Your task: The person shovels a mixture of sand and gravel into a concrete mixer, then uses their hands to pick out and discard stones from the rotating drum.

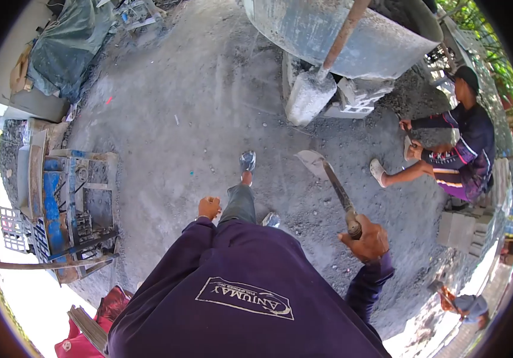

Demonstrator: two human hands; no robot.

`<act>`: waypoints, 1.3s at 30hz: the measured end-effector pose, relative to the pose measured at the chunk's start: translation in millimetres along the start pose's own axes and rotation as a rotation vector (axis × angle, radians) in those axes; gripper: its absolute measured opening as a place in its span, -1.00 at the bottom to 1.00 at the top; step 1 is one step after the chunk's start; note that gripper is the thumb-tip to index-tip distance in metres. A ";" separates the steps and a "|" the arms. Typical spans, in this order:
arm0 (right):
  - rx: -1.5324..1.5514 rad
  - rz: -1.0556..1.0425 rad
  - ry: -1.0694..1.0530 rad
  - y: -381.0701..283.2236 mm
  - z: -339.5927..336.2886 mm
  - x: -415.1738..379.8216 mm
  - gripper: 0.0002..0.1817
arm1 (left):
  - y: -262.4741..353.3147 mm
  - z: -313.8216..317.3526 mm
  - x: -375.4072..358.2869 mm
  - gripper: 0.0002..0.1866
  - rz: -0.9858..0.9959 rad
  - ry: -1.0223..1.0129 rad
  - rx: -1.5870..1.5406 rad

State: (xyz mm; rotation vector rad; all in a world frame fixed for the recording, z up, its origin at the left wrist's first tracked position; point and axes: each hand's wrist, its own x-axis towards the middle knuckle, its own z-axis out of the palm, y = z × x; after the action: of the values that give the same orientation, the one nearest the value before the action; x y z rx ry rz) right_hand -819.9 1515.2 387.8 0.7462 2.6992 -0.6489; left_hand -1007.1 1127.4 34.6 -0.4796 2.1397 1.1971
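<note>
My right hand (366, 240) is wrapped round the handle end of a shovel (341, 190), whose pale blade (313, 163) points down and away over the grey ground. My left hand (210, 207) is curled in front of my left side, away from the shovel, with nothing visible in it. Below me, one shoe (248, 160) is ahead of the other (271, 219).
A large metal drum (334, 36) rests on blocks at the top, with another shovel (311, 98) leaning on it. A co-worker (468, 140) sits at the right; another person (468, 305) is lower right. A blue metal machine (59, 209) stands left, beneath a tarp (68, 48).
</note>
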 end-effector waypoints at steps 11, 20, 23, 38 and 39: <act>-0.019 -0.026 0.424 -9.9 -70.2 351.8 -0.69 | 136.0 -10.6 156.7 -0.63 -0.012 -0.102 -0.003; -0.248 0.006 0.961 -29.2 -61.7 529.5 -0.62 | 289.9 -66.0 267.1 -0.63 -0.013 -0.080 -0.168; -0.202 0.023 0.996 -25.2 -63.1 540.6 -0.56 | 299.2 -69.1 283.4 -0.63 -0.076 -0.068 -0.243; 0.437 0.446 1.186 -65.6 -96.7 590.7 -0.61 | 475.1 -59.3 429.6 -0.68 -0.109 -0.068 -0.092; 0.609 0.624 1.044 -60.1 -101.7 588.4 -0.61 | 508.8 -65.4 450.9 -0.69 0.009 -0.010 -0.142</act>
State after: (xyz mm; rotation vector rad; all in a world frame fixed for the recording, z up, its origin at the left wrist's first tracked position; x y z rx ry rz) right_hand -1355.4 1765.0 283.2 2.5367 2.6882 -1.1295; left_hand -1657.6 1332.5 70.8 -0.5253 2.0588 1.3598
